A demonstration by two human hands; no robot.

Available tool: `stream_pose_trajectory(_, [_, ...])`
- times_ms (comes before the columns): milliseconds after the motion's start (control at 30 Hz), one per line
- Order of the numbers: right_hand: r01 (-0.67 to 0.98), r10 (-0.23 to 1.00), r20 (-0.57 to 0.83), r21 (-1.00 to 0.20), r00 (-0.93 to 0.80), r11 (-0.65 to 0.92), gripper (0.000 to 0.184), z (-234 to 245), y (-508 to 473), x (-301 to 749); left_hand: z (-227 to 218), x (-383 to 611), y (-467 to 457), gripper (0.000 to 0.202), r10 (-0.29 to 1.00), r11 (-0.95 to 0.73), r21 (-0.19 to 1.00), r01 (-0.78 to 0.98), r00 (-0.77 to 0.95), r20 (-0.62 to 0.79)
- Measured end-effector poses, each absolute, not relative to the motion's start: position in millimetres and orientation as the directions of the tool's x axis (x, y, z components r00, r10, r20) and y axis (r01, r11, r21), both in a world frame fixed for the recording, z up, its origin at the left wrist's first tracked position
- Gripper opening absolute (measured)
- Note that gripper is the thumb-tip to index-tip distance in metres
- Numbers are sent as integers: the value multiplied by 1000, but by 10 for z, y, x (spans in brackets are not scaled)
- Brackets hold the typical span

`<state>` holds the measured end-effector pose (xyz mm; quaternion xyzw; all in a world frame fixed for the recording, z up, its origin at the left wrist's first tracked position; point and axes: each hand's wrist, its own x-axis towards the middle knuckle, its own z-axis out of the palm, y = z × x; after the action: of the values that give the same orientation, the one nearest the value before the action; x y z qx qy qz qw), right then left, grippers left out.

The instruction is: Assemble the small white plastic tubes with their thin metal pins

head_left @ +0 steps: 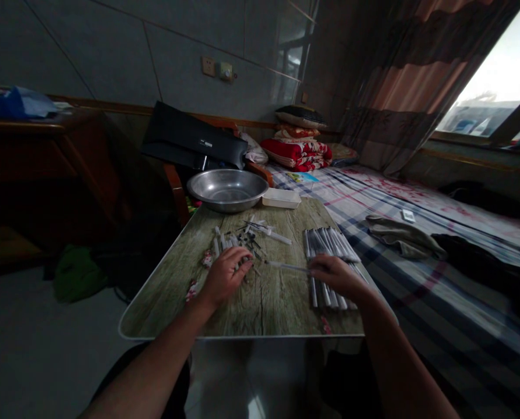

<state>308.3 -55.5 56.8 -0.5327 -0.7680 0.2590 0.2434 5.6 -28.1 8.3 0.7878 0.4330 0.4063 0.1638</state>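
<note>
Writing: the card [408,215] on the bed [417,279] is too small to read.

Left hand [227,273]: palm down, fingers curled onto the parts [242,235] at mid-table; whether it grips any, cannot tell.

Right hand [336,276]: fingers pinched on a thin tube [286,266] pointing left, just above the table [277,308]. It rests over a row of tubes [329,241].

Surface: wood-grain top, pale rim. Basin [227,189] and box [281,198] at the far edge, touching.

Room: dim. Tiled wall with sockets [216,68]; striped bed on the right; folded quilts [297,152]; curtain [399,75]; window [495,99].
</note>
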Motion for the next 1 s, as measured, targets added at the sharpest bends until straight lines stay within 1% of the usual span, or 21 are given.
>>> stream_pose_trajectory(100, [684,980,44,-711,-193,167,22,628,-645,3537,71,-40,-235,24,838,-517,653,554,170,519])
stream_pose_trajectory(200, [692,994,-43,-721,-104,41,27,634,-770,3929,49,-105,-204,25,848,-478,688,546,82,524])
stream_pose_trajectory(333, [761,986,-160,-646,-45,-70,27,586,-907,4262,17,-143,-167,26,865,-434,726,533,22,501])
stream_pose_trajectory(500, [823,934,-358,-527,13,-214,22,458,-973,4482,-45,-128,-111,26,865,-408,738,538,-29,500])
stream_pose_trajectory(733, [854,903,-428,-456,35,-250,12,275,-959,4589,-123,-128,-58,28,874,-389,757,525,-50,483])
stream_pose_trajectory(900, [863,893,-448,-434,44,-260,12,253,-948,4561,-110,-141,-62,29,888,-348,781,519,-85,452])
stream_pose_trajectory(1000, [878,890,-448,-388,87,-281,11,248,-934,4556,-102,-139,-63,29,896,-331,794,510,-94,434])
